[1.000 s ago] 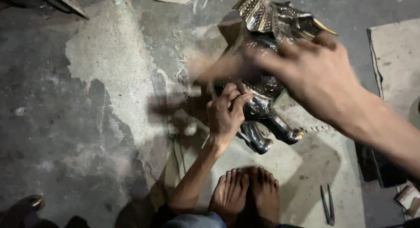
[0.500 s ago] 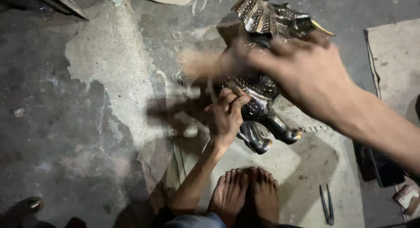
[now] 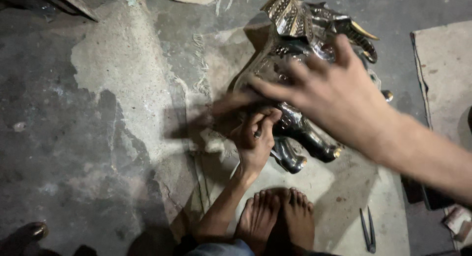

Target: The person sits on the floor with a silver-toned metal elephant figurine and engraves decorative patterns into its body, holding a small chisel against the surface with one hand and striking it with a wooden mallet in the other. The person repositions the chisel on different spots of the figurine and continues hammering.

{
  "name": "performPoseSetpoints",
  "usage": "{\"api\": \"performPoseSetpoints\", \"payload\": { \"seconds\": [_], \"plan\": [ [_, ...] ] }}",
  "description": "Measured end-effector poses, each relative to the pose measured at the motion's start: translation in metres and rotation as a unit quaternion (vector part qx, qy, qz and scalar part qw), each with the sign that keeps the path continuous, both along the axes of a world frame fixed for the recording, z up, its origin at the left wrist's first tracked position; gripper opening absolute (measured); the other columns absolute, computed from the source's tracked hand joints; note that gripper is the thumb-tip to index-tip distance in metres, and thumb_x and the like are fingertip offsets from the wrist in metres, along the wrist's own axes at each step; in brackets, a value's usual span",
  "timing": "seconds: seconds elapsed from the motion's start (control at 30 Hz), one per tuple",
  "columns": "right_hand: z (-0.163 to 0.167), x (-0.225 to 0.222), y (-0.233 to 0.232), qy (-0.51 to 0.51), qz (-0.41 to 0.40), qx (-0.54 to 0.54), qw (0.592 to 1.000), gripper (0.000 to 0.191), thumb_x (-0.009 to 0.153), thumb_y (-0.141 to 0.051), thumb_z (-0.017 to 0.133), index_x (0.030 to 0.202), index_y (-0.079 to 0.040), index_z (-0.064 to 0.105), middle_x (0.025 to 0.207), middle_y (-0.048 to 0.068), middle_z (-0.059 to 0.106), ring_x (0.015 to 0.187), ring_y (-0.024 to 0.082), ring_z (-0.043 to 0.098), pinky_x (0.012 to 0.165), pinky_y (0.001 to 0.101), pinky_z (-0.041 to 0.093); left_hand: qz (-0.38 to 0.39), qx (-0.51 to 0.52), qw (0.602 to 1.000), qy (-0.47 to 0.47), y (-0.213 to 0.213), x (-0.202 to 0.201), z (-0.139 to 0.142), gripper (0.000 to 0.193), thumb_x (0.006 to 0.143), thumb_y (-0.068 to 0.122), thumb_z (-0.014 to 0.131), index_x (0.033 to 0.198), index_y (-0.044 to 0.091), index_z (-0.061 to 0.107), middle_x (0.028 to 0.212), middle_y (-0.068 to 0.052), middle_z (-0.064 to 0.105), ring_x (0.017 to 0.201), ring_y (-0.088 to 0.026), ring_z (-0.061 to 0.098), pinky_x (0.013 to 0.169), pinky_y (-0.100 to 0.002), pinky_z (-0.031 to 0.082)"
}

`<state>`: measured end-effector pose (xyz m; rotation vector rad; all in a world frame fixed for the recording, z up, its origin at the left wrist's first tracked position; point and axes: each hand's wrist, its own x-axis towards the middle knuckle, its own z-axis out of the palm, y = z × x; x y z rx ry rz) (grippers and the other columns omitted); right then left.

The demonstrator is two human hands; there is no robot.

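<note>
Silvery metal elephant figure (image 3: 295, 79), embossed and lying on its side on a pale mat (image 3: 344, 197) spread over the cracked concrete floor (image 3: 88, 138), near the mat's far edge. The left hand (image 3: 253, 143) presses against the figure's belly beside the dark polished legs, fingers pinched around a small dark tool (image 3: 257, 133). The right hand (image 3: 334, 96) hovers blurred above the figure's body, fingers spread and unclenched; whether it touches the metal cannot be told. Two bare feet (image 3: 278, 219) rest on the mat's near edge, just below the left wrist. Dark metal tweezers (image 3: 368, 230) lie on the mat toward its near right corner, apart from both hands.
</note>
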<state>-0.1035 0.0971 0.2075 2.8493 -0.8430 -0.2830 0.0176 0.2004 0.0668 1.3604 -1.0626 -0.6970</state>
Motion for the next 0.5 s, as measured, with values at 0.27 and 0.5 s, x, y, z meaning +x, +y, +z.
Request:
{"api": "performPoseSetpoints", "payload": {
  "seconds": [0.27, 0.5],
  "plan": [
    [-0.009, 0.011, 0.008, 0.084, 0.063, -0.162, 0.981, 0.099, 0.084, -0.016, 0.06, 0.167, -0.038, 0.011, 0.149, 0.017, 0.05, 0.12, 0.034, 0.063, 0.119, 0.0607, 0.035, 0.012, 0.004, 1.0, -0.022, 0.0, -0.001, 0.002, 0.014, 0.097, 0.013, 0.075, 0.102, 0.002, 0.069, 0.092, -0.006, 0.076, 0.072, -0.009, 0.068, 0.06, -0.026, 0.054],
    [-0.007, 0.014, 0.011, 0.108, 0.071, -0.153, 0.98, 0.104, 0.084, -0.019, 0.063, 0.169, -0.038, 0.007, 0.154, 0.017, 0.048, 0.12, 0.03, 0.064, 0.11, 0.0618, 0.038, 0.025, 0.006, 0.999, -0.02, -0.001, 0.002, 0.007, 0.022, 0.097, 0.016, 0.076, 0.102, -0.001, 0.065, 0.092, -0.01, 0.076, 0.073, -0.011, 0.068, 0.061, -0.027, 0.053]
  ]
}}
